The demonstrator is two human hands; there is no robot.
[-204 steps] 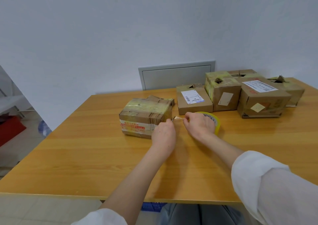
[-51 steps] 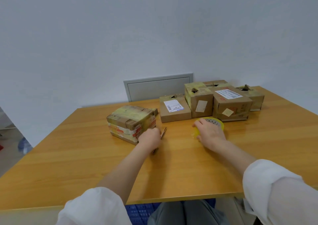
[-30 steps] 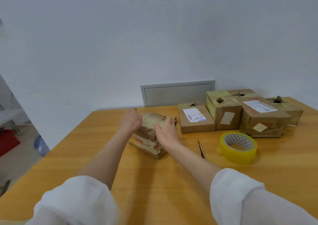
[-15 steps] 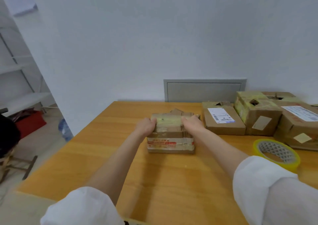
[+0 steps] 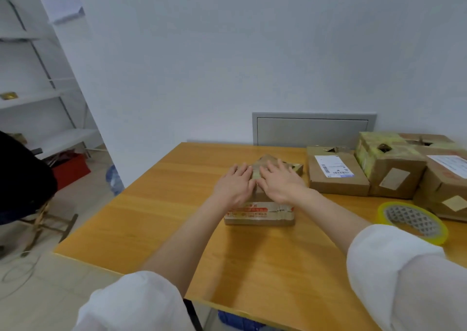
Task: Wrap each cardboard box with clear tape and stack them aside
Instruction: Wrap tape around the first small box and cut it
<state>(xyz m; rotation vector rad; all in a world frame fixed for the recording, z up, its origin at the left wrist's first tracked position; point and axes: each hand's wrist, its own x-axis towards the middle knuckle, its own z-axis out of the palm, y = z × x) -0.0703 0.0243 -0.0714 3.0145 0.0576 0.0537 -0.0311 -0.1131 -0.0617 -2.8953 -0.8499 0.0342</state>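
A small cardboard box point(image 5: 260, 213) is being pressed down on the wooden table point(image 5: 164, 204), a little left of the table's middle. The left hand point(image 5: 236, 186) is being laid flat on the left part of the box's top, with its fingers straight, slightly spread and pointing toward the wall point(image 5: 227, 65). The right hand point(image 5: 280, 184) is being laid flat just beside it on the right part of the top, with its fingers straight as well. The two hands are being kept side by side, almost touching at the thumbs, and nothing is being gripped by either. Most of the box's top is being hidden by them. A strip of yellowish tape is being left visible between the fingers, and a band of pale tape with red print is being shown across the front face.

Just to the right, a labelled box point(image 5: 333, 176) is being kept apart from the pressed one by a narrow gap. Against it a box with yellow tape point(image 5: 386, 166) is being crowded by further boxes at the picture's right edge. A roll of tape point(image 5: 412, 220) is being left lying flat in front of that group, apart from both hands. A grey panel point(image 5: 313, 131) is being shown on the wall behind the table. White shelves point(image 5: 38, 95) are being shown at the far left.
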